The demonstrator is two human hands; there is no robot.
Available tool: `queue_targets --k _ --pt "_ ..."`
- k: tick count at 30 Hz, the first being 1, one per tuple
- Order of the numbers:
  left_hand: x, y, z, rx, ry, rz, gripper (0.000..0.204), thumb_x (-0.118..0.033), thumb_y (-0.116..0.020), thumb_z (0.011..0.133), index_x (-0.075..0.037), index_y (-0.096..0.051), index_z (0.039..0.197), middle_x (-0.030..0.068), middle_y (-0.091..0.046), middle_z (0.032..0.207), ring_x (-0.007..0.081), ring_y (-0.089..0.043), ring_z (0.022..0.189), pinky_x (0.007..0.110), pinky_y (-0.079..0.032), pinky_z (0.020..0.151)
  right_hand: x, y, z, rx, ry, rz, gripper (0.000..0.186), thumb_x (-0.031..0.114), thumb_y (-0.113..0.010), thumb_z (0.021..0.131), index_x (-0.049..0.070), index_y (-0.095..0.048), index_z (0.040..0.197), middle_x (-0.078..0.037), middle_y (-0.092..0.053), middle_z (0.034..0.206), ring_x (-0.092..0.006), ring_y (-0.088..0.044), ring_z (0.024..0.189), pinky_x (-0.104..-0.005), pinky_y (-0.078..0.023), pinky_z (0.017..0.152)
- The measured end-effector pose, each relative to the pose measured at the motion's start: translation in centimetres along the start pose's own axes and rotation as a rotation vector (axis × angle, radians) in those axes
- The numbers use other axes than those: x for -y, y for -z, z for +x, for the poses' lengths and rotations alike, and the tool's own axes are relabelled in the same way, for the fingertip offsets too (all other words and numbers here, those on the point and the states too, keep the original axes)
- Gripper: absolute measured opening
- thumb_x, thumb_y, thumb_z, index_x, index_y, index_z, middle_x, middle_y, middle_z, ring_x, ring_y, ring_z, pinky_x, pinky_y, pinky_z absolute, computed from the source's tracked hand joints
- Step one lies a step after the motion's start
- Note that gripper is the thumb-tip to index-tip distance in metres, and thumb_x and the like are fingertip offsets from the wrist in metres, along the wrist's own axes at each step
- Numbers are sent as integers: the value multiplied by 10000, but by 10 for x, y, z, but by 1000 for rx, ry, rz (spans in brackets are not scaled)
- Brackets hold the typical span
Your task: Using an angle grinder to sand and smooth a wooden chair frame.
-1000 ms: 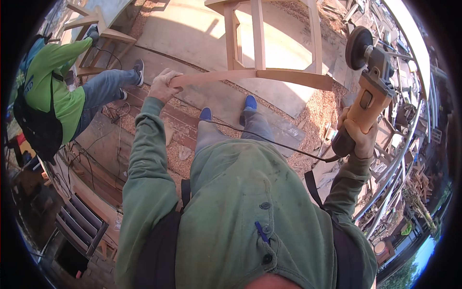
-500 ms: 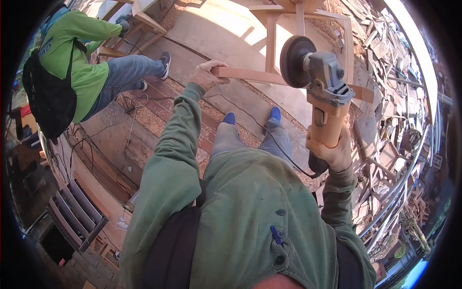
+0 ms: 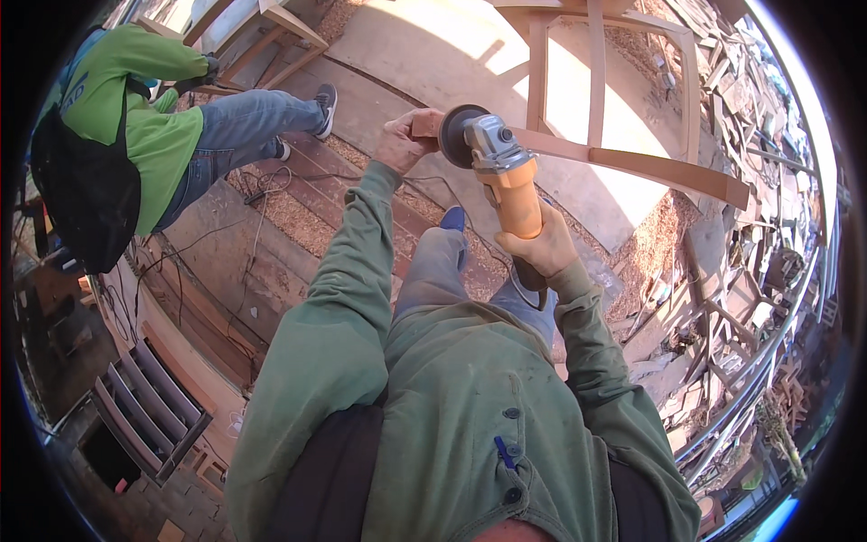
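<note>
With my left hand (image 3: 403, 143) I grip the left end of a long, reddish curved wooden slat (image 3: 670, 181), which stretches right across a pale wooden frame (image 3: 596, 81). My right hand (image 3: 535, 244) is wrapped round the orange-and-grey handheld grinder (image 3: 511, 185). Its round dark disc (image 3: 459, 136) lies over the slat close to my left fingers; whether it touches the wood I cannot tell. A power cord runs from the tool's rear beside my legs.
A co-worker in a green top (image 3: 144, 63) works at another wooden frame (image 3: 284, 27) at upper left. Cables (image 3: 257, 194) cross the shavings-strewn boards. Piled wood scraps (image 3: 741, 99) and a curved metal rail (image 3: 813, 172) are at right. A slatted dark object (image 3: 153, 406) stands at lower left.
The grinder has moved from the far right, leftward across the slat to near my left hand. The slat and my left hand sit farther right in the view than one second ago.
</note>
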State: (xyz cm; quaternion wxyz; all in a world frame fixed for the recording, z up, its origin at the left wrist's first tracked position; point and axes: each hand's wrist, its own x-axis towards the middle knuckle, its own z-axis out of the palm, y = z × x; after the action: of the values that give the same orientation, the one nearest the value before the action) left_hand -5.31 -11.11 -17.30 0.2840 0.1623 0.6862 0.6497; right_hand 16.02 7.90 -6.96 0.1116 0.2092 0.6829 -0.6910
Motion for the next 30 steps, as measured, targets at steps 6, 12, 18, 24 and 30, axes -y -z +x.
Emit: queue_targets --k 6,12,18,24,30 --pt "11 9 2 7 -23 -112 435 74 -761 717 -33 -659 1125 -10 -675 1013 83 -622 921 251 -535 835 -13 -13 14 -8 23 -48 480 182 -773 675 -5 -595 1080 -44 -645 946 -119 -599 859 -293 -489 801" --pt "10 8 3 27 -58 -68 423 67 -765 718 -33 -666 1117 -16 -674 1016 76 -615 924 246 -530 838 -20 -11 18 4 3 -137 482 167 -766 675 -11 -597 1091 -40 -645 964 -120 -602 859 -290 -490 794" --pt "-7 2 -3 57 18 -1 424 49 -765 734 -38 -659 1135 4 -675 1054 89 -620 954 257 -529 857 -21 1 13 -42 -22 -1 491 184 -781 686 1 -582 1096 -48 -650 991 -126 -610 882 -294 -495 811" --pt "-10 -2 1 73 31 -5 426 47 -771 730 -39 -661 1133 14 -676 1061 93 -624 956 256 -529 858 -15 -2 13 -71 -20 -28 479 186 -782 697 10 -581 1094 -48 -656 997 -127 -614 901 -295 -496 825" --pt "-6 -1 1 72 6 -8 428 50 -771 728 -38 -658 1131 12 -676 1048 93 -625 949 257 -531 858 -15 -8 8 -50 -42 1 513 169 -778 684 -11 -586 1123 -38 -634 996 -115 -586 889 -284 -481 818"
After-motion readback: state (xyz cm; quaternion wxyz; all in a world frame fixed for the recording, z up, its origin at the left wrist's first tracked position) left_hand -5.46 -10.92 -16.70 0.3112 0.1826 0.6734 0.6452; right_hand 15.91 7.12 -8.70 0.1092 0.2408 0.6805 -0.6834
